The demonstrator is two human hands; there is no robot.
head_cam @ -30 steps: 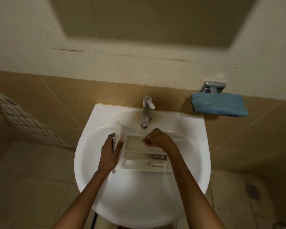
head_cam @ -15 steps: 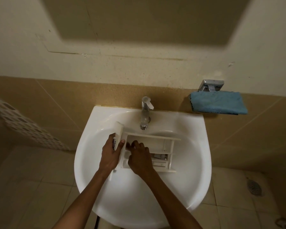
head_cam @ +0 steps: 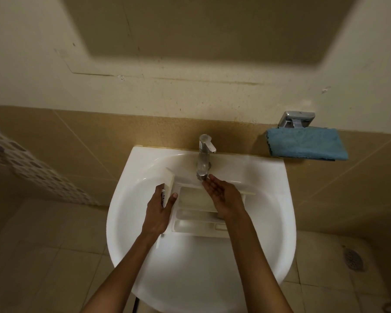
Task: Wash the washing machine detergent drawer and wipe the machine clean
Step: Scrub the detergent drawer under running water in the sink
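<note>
**Location.** The drawer [head_cam: 194,224] is out of the machine and laid in the sink [head_cam: 190,267] below the tap [head_cam: 204,154], with its compartments facing up.

**Hands.** The drawer's front panel, at its left end, is gripped by the left hand [head_cam: 159,211], with the thumb on the inner face and the fingers round the outer. The right hand [head_cam: 221,195] is held open over the far compartment, palm up and fingers straight. Its fingertips lie just under the spout.

**Not determined.** Whether water is running cannot be told. No soap or brush is seen.

**Progress.** Washing is judged under way, not finished. The compartments look pale, but residue cannot be ruled out at this sharpness. The machine is not in view, so wiping is judged outstanding. A blue cloth [head_cam: 305,143] lies untouched on a wall holder [head_cam: 296,119] to the right of the sink and is judged the likely wiper.
</note>
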